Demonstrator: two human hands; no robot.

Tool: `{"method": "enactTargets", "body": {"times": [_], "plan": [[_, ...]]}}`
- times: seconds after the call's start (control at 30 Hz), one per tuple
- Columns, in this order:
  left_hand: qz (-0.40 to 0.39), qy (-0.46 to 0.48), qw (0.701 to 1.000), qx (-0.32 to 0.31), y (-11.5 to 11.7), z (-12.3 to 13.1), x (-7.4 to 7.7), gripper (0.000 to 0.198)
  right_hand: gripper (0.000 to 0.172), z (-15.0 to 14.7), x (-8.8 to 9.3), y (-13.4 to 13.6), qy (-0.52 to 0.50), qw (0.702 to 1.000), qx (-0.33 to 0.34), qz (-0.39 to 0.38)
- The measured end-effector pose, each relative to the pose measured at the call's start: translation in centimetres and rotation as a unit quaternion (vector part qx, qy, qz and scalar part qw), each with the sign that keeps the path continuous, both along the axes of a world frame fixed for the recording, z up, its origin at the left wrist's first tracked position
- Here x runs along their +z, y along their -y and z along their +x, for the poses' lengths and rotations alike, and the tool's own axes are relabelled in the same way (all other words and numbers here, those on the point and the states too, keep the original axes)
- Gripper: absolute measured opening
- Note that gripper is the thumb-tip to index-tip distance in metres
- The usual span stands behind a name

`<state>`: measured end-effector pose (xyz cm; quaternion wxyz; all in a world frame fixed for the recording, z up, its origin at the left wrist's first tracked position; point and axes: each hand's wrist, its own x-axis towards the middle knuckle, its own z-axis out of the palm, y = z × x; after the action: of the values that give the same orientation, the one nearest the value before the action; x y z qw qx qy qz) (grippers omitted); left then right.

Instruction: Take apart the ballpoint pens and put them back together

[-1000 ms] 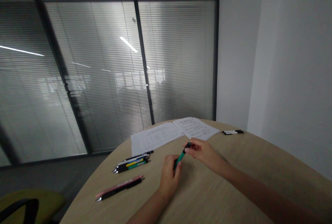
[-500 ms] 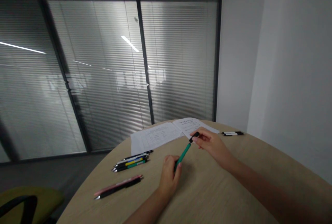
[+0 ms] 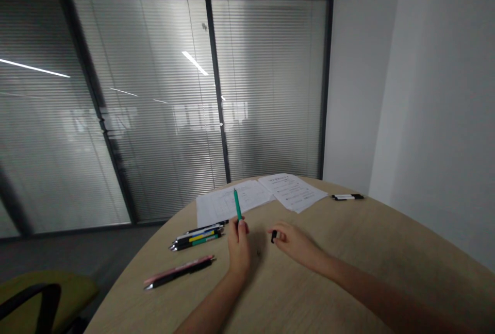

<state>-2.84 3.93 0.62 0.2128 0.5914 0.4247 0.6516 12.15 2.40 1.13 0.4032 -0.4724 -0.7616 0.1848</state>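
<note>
My left hand [image 3: 238, 249] stands near the middle of the round wooden table [image 3: 320, 282], gripping a green pen [image 3: 237, 205] upright, its tip pointing away from me. To the right, my right hand [image 3: 294, 241] pinches a small black pen cap [image 3: 274, 236] between its fingertips. The cap is apart from the pen, with a gap of bare table between the two hands. Neither hand touches the papers or the other pens.
A bundle of dark pens [image 3: 197, 236] and a pink-and-black pen [image 3: 180, 272] lie left of my hands. Printed papers [image 3: 270, 194] lie at the far edge, with black-and-white pens [image 3: 347, 197] to the right. A yellow chair [image 3: 42, 295] stands at lower left.
The black cap has come off the green pen. My right hand has carried it down and to the right, while my left hand has raised the pen upright.
</note>
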Motion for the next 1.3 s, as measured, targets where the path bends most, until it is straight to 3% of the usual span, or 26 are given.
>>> {"method": "enactTargets", "body": {"times": [0.13, 0.33, 0.83, 1.0, 1.17, 1.3], "plan": [[-0.007, -0.002, 1.000, -0.003, -0.1, 0.1, -0.1, 0.018, 0.036, 0.0, -1.6, 0.0, 0.035, 0.999, -0.008, 0.009], [-0.010, -0.015, 1.000, -0.018, 0.4, 0.5, 0.1, 0.020, 0.040, 0.1, -1.6, 0.3, 0.050, 0.998, 0.006, -0.032], [0.001, -0.045, 0.999, -0.028, 0.7, 0.6, 0.1, 0.018, 0.044, 0.0, -2.2, 0.3, 0.058, 0.998, 0.029, -0.014], [0.038, -0.088, 0.995, -0.028, 0.9, 0.4, -0.5, 0.019, 0.043, 0.9, 0.6, 0.0, 0.026, 0.999, 0.034, 0.019], [0.111, -0.221, 0.967, -0.061, 1.6, 0.5, -0.9, 0.018, 0.019, 3.6, 5.2, 0.1, -0.085, 0.995, 0.052, 0.005], [0.174, -0.303, 0.933, -0.084, 2.2, 0.6, -0.6, 0.018, 0.026, 5.7, 6.5, 1.7, -0.163, 0.982, 0.090, -0.019]]}}
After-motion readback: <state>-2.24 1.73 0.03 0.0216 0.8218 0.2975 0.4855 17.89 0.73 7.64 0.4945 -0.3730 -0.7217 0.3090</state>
